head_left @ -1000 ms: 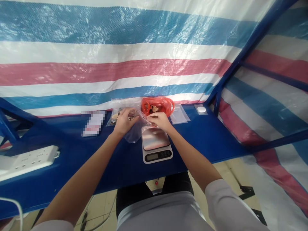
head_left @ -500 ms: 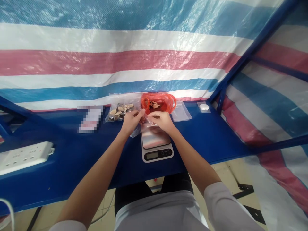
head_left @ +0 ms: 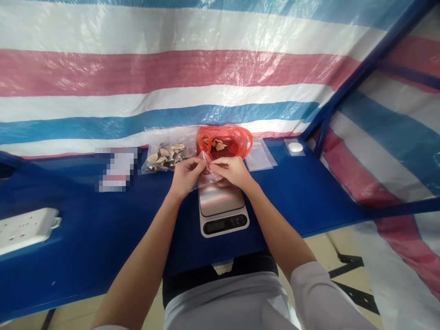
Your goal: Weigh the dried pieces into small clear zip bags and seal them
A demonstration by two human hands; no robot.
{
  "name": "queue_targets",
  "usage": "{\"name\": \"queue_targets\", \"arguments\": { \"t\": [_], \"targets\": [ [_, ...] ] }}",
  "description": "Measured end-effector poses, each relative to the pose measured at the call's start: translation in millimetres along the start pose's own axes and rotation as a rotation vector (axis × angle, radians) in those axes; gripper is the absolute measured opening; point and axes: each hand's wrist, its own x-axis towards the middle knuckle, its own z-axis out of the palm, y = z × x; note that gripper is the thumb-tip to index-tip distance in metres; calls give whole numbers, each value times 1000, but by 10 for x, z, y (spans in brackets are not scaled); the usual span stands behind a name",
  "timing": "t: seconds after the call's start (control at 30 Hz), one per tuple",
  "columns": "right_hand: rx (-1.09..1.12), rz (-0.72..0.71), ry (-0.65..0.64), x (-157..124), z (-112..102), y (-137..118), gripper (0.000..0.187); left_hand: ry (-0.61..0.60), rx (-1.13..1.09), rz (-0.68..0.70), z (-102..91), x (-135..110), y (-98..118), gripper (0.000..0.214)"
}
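Observation:
Both hands pinch a clear plastic bag (head_left: 210,176) above the back of the kitchen scale (head_left: 222,201). My left hand (head_left: 187,176) grips the bag's left side, and my right hand (head_left: 233,172) grips its right side, fingertips close together. Part of the bag hides behind my fingers, so its contents are hard to make out. Just behind them sits an orange-red plastic bag (head_left: 237,133), its mouth open on dried brown slices (head_left: 218,145). Left of it lies a clear zip bag (head_left: 187,137) holding more dried slices (head_left: 167,153).
Flat clear bags (head_left: 259,156) lie right of the orange-red bag. A round white object (head_left: 294,147) rests on a small clear bag at the far right. A blurred-out item (head_left: 118,169) and a white power strip (head_left: 29,229) are on the blue table (head_left: 113,238) to the left.
My view has shifted slightly. The clear bag between my hands shows more, spread upward between my fingertips. Both hands keep pinching it over the scale.

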Motion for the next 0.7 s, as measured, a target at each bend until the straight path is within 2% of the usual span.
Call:
{"name": "queue_targets", "arguments": {
  "t": [0.1, 0.4, 0.57, 0.7],
  "targets": [
    [49, 26, 22, -13, -16, 15, 18, -1, 67, 35, -8, -39, 14, 24],
    [342, 275, 49, -20, -89, 10, 30, 54, 259, 95, -144, -122, 29, 19],
    [362, 305, 70, -48, -113, -45, 25, 77, 359, 175, -246, -119, -10, 18],
    [326, 283, 66, -63, -83, -36, 21, 43, 447, 312, -214, -144, -2, 20]
  ]
}}
